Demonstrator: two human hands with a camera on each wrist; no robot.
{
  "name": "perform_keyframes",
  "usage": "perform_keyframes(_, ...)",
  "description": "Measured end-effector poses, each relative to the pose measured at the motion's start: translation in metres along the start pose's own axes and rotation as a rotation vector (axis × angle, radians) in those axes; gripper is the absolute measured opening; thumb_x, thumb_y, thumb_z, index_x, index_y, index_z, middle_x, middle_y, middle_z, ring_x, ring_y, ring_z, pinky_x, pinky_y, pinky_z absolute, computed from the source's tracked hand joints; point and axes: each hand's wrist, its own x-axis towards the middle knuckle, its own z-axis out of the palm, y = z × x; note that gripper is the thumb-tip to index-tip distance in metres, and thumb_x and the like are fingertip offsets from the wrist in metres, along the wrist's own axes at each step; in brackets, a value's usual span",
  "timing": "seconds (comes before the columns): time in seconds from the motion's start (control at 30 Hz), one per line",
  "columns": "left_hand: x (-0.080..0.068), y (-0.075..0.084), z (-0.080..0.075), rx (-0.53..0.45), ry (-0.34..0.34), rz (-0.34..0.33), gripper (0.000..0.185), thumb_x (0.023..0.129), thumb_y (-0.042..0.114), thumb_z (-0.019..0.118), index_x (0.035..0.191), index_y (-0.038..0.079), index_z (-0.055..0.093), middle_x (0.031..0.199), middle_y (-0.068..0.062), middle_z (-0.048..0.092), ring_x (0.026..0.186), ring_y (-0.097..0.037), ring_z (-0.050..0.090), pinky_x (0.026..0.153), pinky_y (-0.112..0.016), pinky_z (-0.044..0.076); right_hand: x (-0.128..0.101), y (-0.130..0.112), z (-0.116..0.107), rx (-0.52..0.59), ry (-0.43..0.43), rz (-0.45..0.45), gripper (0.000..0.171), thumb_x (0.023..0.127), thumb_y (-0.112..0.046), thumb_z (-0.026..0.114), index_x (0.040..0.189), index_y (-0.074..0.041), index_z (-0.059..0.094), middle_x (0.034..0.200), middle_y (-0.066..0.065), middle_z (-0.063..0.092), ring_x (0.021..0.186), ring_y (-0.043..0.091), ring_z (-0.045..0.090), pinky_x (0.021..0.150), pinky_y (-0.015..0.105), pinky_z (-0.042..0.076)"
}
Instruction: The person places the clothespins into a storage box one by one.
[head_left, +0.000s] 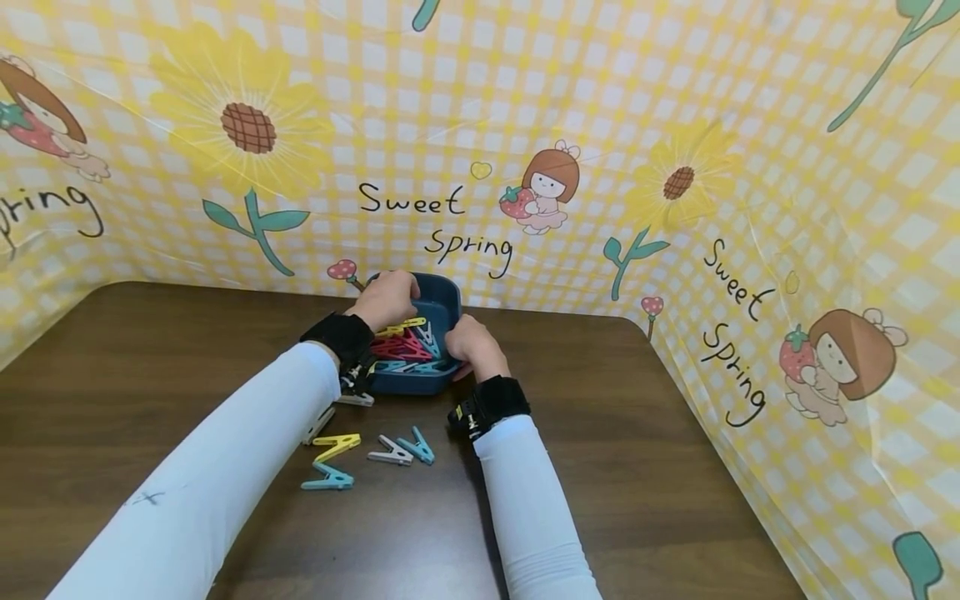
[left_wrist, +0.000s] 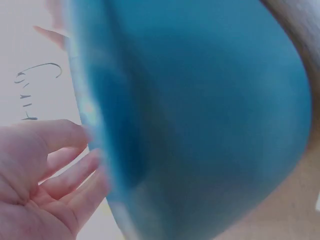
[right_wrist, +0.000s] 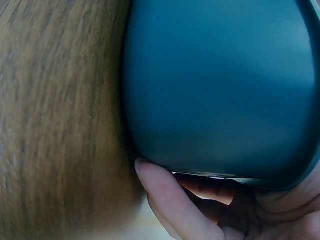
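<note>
A dark blue plastic tub (head_left: 447,310) stands at the back of the brown table (head_left: 645,467), holding red, yellow and teal clothespins (head_left: 405,343). My left hand (head_left: 390,298) lies over its rear left corner. In the left wrist view its fingers (left_wrist: 62,167) are loosely extended and reach the blurred tub rim (left_wrist: 95,150). My right hand (head_left: 472,346) grips the front right corner. In the right wrist view its thumb (right_wrist: 167,200) presses the tub wall (right_wrist: 220,90), with the other fingers curled under the rim.
Several loose clothespins lie on the table in front of the tub: a yellow one (head_left: 336,446), a teal one (head_left: 327,479), a white one (head_left: 390,452) and another teal one (head_left: 418,446). A yellow checked sheet (head_left: 480,125) walls in the back and right sides.
</note>
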Motion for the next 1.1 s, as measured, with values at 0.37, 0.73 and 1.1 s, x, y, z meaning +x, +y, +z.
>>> perform_keyframes(0.37, -0.024, 0.003, -0.029, -0.097, 0.066, 0.036, 0.038, 0.104, 0.013, 0.065, 0.139, -0.003, 0.066, 0.139, -0.025, 0.068, 0.130, -0.040, 0.064, 0.113, -0.056, 0.053, -0.047, -0.017, -0.010, -0.002, -0.004, -0.012, 0.042, 0.112, -0.012, 0.048, 0.152, 0.000, 0.049, 0.146, 0.025, 0.060, 0.086, 0.037, 0.078, 0.064, 0.045, 0.069)
perform_keyframes(0.73, -0.120, -0.015, -0.075, -0.025, 0.093, -0.082, 0.044, 0.101, 0.025, 0.074, 0.131, -0.006, 0.064, 0.129, -0.031, 0.068, 0.114, -0.046, 0.067, 0.092, -0.058, 0.058, -0.019, -0.010, -0.004, 0.014, -0.012, 0.003, 0.045, 0.112, -0.012, 0.045, 0.156, -0.002, 0.047, 0.149, 0.025, 0.057, 0.093, 0.042, 0.076, 0.065, 0.051, 0.069)
perform_keyframes(1.1, -0.162, -0.049, -0.082, 0.099, -0.288, -0.352, 0.052, 0.096, 0.034, 0.077, 0.116, -0.013, 0.064, 0.079, -0.017, 0.064, 0.072, -0.028, 0.062, 0.071, -0.041, 0.056, -0.054, -0.017, -0.009, -0.013, 0.001, -0.044, 0.047, 0.113, -0.012, 0.045, 0.159, -0.001, 0.043, 0.153, 0.025, 0.054, 0.092, 0.039, 0.078, 0.063, 0.043, 0.069)
